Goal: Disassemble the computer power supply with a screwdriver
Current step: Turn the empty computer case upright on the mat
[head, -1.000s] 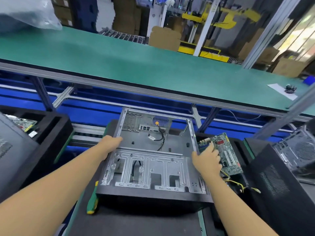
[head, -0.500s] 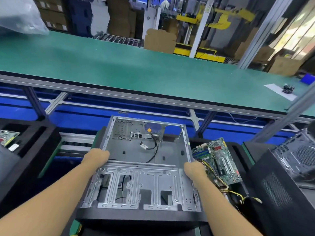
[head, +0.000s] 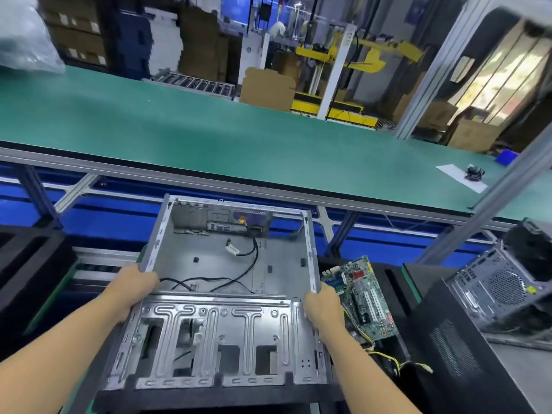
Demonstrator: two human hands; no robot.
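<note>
An open grey metal computer case with loose black cables inside sits in front of me, lifted at its near part. My left hand grips its left side wall. The right side wall is held by my right hand. A stamped metal drive cage fills the near half of the case. No screwdriver and no power supply unit show in this view.
A green motherboard with yellow wires lies to the right of the case. Another case and a black panel stand at the right. A green conveyor belt runs across behind. Black foam trays sit at the left.
Both hands have closed on the case's side walls and raised it toward me; the right hand left the motherboard. The green-handled tool at the case's left is out of view.
</note>
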